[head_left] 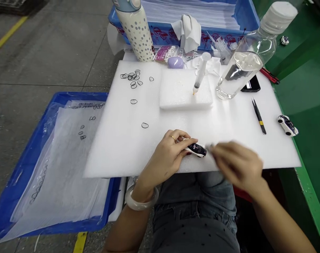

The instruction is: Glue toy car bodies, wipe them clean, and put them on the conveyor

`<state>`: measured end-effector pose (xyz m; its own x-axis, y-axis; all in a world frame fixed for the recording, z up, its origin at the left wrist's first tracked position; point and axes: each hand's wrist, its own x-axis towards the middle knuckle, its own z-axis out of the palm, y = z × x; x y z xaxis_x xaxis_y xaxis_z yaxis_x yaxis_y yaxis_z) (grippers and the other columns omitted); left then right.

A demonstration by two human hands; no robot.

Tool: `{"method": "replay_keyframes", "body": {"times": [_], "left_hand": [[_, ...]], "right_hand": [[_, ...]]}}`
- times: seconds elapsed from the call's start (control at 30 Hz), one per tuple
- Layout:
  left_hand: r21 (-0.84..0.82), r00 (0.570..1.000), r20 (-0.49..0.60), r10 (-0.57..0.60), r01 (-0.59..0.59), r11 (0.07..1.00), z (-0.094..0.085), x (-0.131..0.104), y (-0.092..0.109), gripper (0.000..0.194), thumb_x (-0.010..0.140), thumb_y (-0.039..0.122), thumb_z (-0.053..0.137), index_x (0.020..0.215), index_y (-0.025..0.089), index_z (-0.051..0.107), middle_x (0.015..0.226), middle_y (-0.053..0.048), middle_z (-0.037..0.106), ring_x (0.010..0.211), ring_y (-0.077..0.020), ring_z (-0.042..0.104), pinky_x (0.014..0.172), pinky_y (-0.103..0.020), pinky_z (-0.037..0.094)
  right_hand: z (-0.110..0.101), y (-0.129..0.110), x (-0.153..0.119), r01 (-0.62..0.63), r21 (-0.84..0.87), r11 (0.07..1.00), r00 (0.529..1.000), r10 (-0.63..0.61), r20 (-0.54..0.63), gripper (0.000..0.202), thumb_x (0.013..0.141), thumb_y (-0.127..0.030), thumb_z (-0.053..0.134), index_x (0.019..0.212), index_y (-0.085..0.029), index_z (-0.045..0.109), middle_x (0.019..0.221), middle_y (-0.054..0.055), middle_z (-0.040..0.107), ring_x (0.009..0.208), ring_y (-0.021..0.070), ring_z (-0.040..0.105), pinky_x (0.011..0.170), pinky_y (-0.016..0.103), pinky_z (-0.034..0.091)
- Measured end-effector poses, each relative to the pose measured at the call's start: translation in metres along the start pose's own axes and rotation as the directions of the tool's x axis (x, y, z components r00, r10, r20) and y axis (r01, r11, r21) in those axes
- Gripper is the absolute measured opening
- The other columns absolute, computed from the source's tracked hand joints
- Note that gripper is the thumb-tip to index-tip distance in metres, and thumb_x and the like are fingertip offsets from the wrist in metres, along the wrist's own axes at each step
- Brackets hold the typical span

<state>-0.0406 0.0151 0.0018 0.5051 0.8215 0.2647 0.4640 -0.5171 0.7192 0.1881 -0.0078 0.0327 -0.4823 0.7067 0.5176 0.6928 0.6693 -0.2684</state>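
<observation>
My left hand [170, 151] is closed on a small white-and-black toy car [198, 149], pressing it from behind with fingers and thumb just above the foam board's front edge. Just right of the car, my right hand [236, 163] is blurred by motion. Its fingers are pinched together, and a small greyish thing at their tips is too smeared to name. Thin black rings lie on the white foam board [112, 147], one ring [145, 125] near my left hand. Dark tweezers [259, 117] with a yellow band and a second toy car [288, 125] lie to the right.
A syringe [201, 73] stands tip-down at a foam block [175, 100]. Behind are a clear bottle [237, 75] of liquid, a dotted tumbler [137, 35], a phone [251, 85] and a blue bin [160, 30]. A blue tray [48, 123] with sheets and rings sits left.
</observation>
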Motion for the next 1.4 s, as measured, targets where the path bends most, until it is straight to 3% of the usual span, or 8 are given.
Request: {"method": "replay_keyframes", "body": {"times": [0.4, 0.57, 0.7, 0.8, 0.93, 1.1, 1.27, 1.4], "left_hand": [[0.061, 0.998, -0.019, -0.055, 0.056, 0.997, -0.002, -0.005, 0.002, 0.049, 0.099, 0.018, 0.049, 0.147, 0.024, 0.041, 0.141, -0.009, 0.053, 0.129, -0.0254, 0.051, 0.106, -0.046, 0.048], [0.128, 0.998, 0.012, 0.060, -0.061, 0.990, 0.002, -0.004, 0.001, 0.030, 0.099, 0.020, 0.052, 0.128, 0.019, 0.061, 0.137, -0.008, 0.059, 0.133, -0.0270, 0.049, 0.105, -0.051, 0.050], [0.182, 0.995, 0.018, 0.096, -0.098, 0.978, 0.004, -0.003, 0.000, 0.030, 0.099, 0.020, 0.052, 0.128, 0.017, 0.061, 0.139, -0.009, 0.060, 0.136, -0.0286, 0.048, 0.106, -0.057, 0.047], [0.192, 0.993, 0.025, 0.113, -0.116, 0.975, 0.004, -0.003, -0.001, 0.030, 0.100, 0.020, 0.051, 0.127, 0.017, 0.062, 0.139, -0.010, 0.060, 0.136, -0.0290, 0.048, 0.109, -0.062, 0.042], [0.180, 0.994, 0.034, 0.100, -0.104, 0.978, 0.003, -0.003, -0.001, 0.030, 0.100, 0.022, 0.050, 0.127, 0.018, 0.062, 0.139, -0.010, 0.060, 0.136, -0.0297, 0.049, 0.109, -0.063, 0.042], [0.161, 0.997, 0.027, 0.076, -0.079, 0.984, 0.004, -0.003, -0.001, 0.034, 0.099, 0.020, 0.053, 0.132, 0.021, 0.057, 0.139, -0.008, 0.060, 0.136, -0.0281, 0.049, 0.111, -0.059, 0.041], [0.108, 1.000, -0.019, -0.006, 0.008, 0.994, 0.006, -0.002, 0.001, 0.080, 0.092, 0.024, 0.065, 0.157, 0.024, 0.019, 0.147, -0.013, 0.051, 0.131, -0.0284, 0.051, 0.109, -0.052, 0.044], [0.093, 0.994, -0.092, -0.063, 0.072, 0.993, 0.006, -0.004, 0.002, 0.090, 0.087, 0.032, 0.073, 0.157, 0.029, 0.017, 0.120, -0.009, 0.062, 0.108, -0.0271, 0.060, 0.094, -0.046, 0.051]], "right_hand": [[0.002, 0.001, -0.024, -0.328, 0.015, 0.945, 0.943, 0.328, -0.051, 0.057, 0.092, -0.019, 0.059, 0.148, -0.023, 0.046, 0.111, 0.010, 0.072, 0.095, 0.0250, 0.068, 0.080, 0.041, 0.055], [-0.108, 0.090, -0.180, -0.892, -0.217, 0.397, 0.440, 0.654, -0.615, 0.053, 0.069, -0.038, 0.085, 0.120, -0.035, 0.071, 0.083, 0.010, 0.074, 0.065, 0.0317, 0.067, 0.062, 0.049, 0.047], [-0.150, 0.131, -0.258, -0.893, -0.422, 0.159, 0.415, 0.655, -0.631, 0.019, 0.063, -0.043, 0.086, 0.077, -0.045, 0.073, 0.039, 0.000, 0.048, 0.033, 0.0229, 0.038, 0.052, 0.046, 0.027], [-0.128, 0.135, -0.223, -0.938, -0.315, 0.143, 0.337, 0.577, -0.744, 0.028, 0.067, -0.039, 0.084, 0.094, -0.039, 0.079, 0.054, 0.005, 0.063, 0.054, 0.0332, 0.061, 0.060, 0.051, 0.038], [-0.081, 0.151, -0.133, -0.878, -0.125, 0.462, 0.468, 0.771, -0.432, 0.073, 0.074, -0.042, 0.077, 0.141, -0.022, 0.057, 0.118, 0.015, 0.071, 0.099, 0.0316, 0.069, 0.079, 0.045, 0.052], [-0.046, 0.137, -0.066, -0.793, -0.179, 0.583, 0.584, 0.641, -0.498, 0.055, 0.080, -0.032, 0.070, 0.133, -0.020, 0.062, 0.105, 0.013, 0.074, 0.086, 0.0302, 0.070, 0.081, 0.051, 0.055], [-0.003, 0.045, -0.002, -0.151, 0.030, 0.988, 0.988, 0.150, 0.039, 0.052, 0.090, -0.017, 0.059, 0.141, -0.022, 0.050, 0.121, 0.013, 0.070, 0.105, 0.0255, 0.069, 0.085, 0.043, 0.059], [0.013, 0.017, 0.042, 0.073, 0.156, 0.985, 0.955, -0.114, 0.272, 0.039, 0.093, -0.010, 0.053, 0.129, -0.023, 0.060, 0.122, 0.010, 0.069, 0.113, 0.0238, 0.065, 0.094, 0.045, 0.056]]}}
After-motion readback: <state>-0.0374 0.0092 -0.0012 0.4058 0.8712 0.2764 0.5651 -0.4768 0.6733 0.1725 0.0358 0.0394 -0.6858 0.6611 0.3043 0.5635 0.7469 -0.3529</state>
